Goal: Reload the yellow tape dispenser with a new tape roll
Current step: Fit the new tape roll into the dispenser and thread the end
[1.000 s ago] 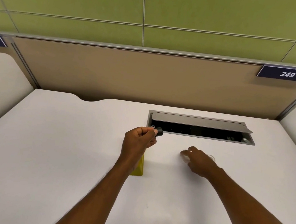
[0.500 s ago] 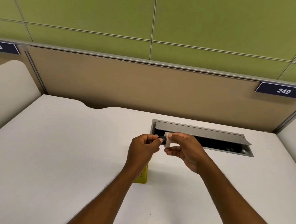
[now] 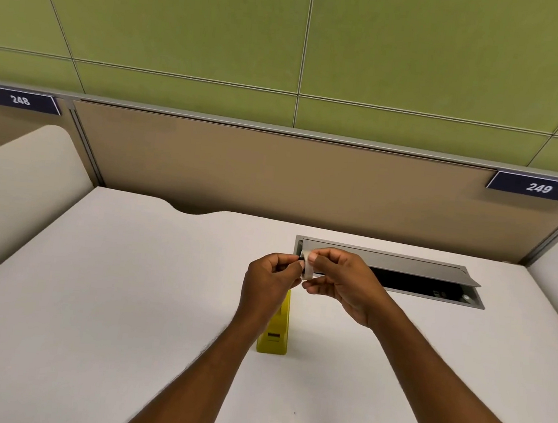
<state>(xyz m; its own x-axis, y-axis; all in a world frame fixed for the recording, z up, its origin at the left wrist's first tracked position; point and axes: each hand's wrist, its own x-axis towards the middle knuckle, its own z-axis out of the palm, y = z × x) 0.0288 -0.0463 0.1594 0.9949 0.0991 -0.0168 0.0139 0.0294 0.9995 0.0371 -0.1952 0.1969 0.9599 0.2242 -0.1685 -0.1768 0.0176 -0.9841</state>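
Note:
The yellow tape dispenser [image 3: 275, 335] lies on the white desk [image 3: 89, 294] just below my hands, partly hidden by my left wrist. My left hand [image 3: 268, 279] pinches a small black spindle [image 3: 301, 257], of which only the tip shows. My right hand [image 3: 345, 283] holds a whitish tape roll [image 3: 306, 267] edge-on between thumb and fingers. The roll and the black spindle meet between my two hands, a little above the desk.
A grey cable hatch [image 3: 402, 265] with its lid half raised sits in the desk right behind my hands. A beige partition [image 3: 274, 176] with number plates 248 and 249 closes the back. Curved white side screens stand at the left and right.
My right hand came off the desk with the tape roll and met my left hand. Both hands now hold the roll and black spindle together, slightly higher than before.

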